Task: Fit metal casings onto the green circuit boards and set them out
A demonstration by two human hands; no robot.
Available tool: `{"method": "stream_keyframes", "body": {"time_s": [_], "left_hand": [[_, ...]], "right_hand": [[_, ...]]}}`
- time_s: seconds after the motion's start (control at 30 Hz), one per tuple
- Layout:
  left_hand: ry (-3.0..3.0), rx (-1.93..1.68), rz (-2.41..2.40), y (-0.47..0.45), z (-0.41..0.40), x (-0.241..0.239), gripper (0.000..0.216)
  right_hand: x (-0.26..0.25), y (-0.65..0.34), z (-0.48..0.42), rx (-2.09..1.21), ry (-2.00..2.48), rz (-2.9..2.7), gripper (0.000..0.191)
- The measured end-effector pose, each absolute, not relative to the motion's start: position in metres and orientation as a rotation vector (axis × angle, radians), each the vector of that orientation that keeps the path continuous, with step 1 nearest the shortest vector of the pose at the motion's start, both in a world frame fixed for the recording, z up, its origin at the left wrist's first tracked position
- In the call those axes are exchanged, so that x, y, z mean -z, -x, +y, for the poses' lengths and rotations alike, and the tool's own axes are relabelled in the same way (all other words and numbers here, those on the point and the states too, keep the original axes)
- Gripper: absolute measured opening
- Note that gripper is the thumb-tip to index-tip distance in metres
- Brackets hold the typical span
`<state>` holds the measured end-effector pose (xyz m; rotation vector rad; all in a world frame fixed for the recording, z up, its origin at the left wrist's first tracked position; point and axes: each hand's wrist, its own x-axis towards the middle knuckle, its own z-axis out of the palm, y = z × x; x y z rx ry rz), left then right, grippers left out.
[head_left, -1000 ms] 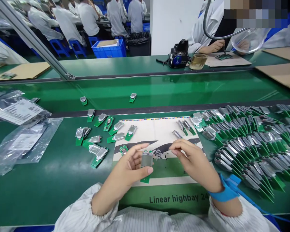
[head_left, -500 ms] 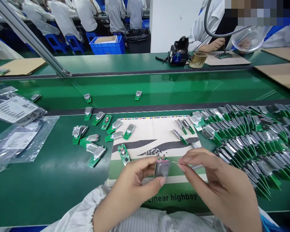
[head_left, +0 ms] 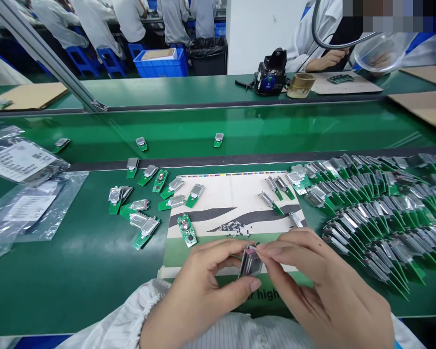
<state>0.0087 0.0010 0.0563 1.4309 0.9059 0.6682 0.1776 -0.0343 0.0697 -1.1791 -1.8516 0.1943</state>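
My left hand (head_left: 207, 281) grips a small silver battery-and-board module (head_left: 250, 264) between thumb and fingers, close to my body. My right hand (head_left: 323, 286) pinches at the module's top edge, where a small pink part shows; whether it holds something tiny I cannot make out. Both hands hover over a printed paper sheet (head_left: 232, 203). A heap of tiny dark parts (head_left: 234, 227) lies on the sheet just beyond my hands. A bare green circuit board (head_left: 186, 229) lies at the sheet's left edge.
Rows of finished green boards with silver cells (head_left: 378, 208) fan out at the right. Several loose ones (head_left: 141, 218) lie at the left. Plastic bags (head_left: 22, 184) lie far left. The conveyor belt (head_left: 240, 131) carries three modules. Other people work across it.
Both hands came nearer to my body with the module. My right hand closed in from the side and now pinches its top edge. The conveyor's modules drifted right.
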Motion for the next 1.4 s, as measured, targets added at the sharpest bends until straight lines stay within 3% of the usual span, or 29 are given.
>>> {"method": "stream_keyframes", "body": {"time_s": [0.27, 0.5, 1.03, 1.17, 1.4], "left_hand": [[-1.447, -0.71, 0.88, -0.009, 0.0, -0.053, 0.033], [-1.455, -0.727, 0.874, -0.009, 0.0, -0.052, 0.036], [-1.451, -0.705, 0.861, -0.007, -0.001, -0.053, 0.038], [-1.499, -0.744, 0.856, -0.006, -0.001, -0.052, 0.043], [-1.495, -0.77, 0.853, -0.006, -0.003, -0.05, 0.045]], "right_hand": [[-0.062, -0.19, -0.04, -0.265, 1.257, -2.028, 0.013], [-0.064, -0.188, -0.039, -0.257, 1.274, -2.003, 0.014], [-0.071, -0.176, -0.032, -0.313, 1.235, -1.778, 0.02], [-0.064, -0.184, -0.035, -0.221, 1.18, -1.879, 0.027], [-0.053, -0.202, -0.043, -0.357, 1.181, -2.129, 0.032]]}}
